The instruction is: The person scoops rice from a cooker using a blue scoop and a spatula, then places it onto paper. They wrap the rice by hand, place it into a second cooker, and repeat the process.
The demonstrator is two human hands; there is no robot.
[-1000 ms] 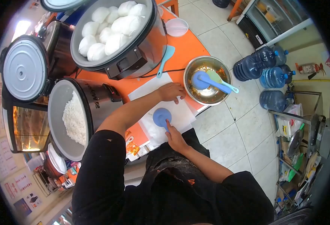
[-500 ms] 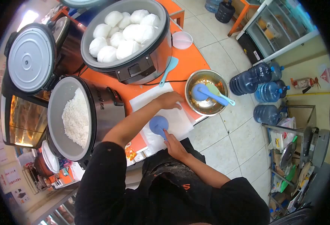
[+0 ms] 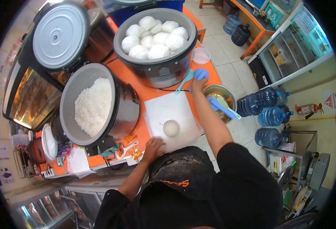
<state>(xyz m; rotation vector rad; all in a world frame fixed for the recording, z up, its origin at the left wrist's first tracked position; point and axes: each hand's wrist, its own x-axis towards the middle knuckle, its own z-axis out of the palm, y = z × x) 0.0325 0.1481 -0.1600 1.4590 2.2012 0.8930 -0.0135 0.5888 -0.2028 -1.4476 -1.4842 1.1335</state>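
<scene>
A round mound of rice (image 3: 171, 128) sits on white paper sheets (image 3: 161, 108) at the front of the orange table. My left hand (image 3: 153, 150) lies at the near left edge of the sheets, fingers stretched and holding nothing. Farther out to the right, my right hand (image 3: 199, 83) is closed on a blue round rice scoop (image 3: 201, 73), beyond the paper. Just below it stands a steel bowl (image 3: 229, 93) with orange-stained contents, holding another blue scoop (image 3: 219, 105) and a pale green spatula. A turquoise rice paddle (image 3: 184, 82) lies beside the big pot.
A grey pot (image 3: 133, 110) of loose rice stands left of the paper. Behind is a cooker (image 3: 154, 70) filled with white wrapped bundles. A pink cup (image 3: 201, 55) sits at the table's right edge. Water jugs (image 3: 261, 101) stand on the tiled floor.
The rice mound now shows on the paper. My right hand has carried the blue scoop from the near edge to the far right. My left hand has drawn back to the near left edge.
</scene>
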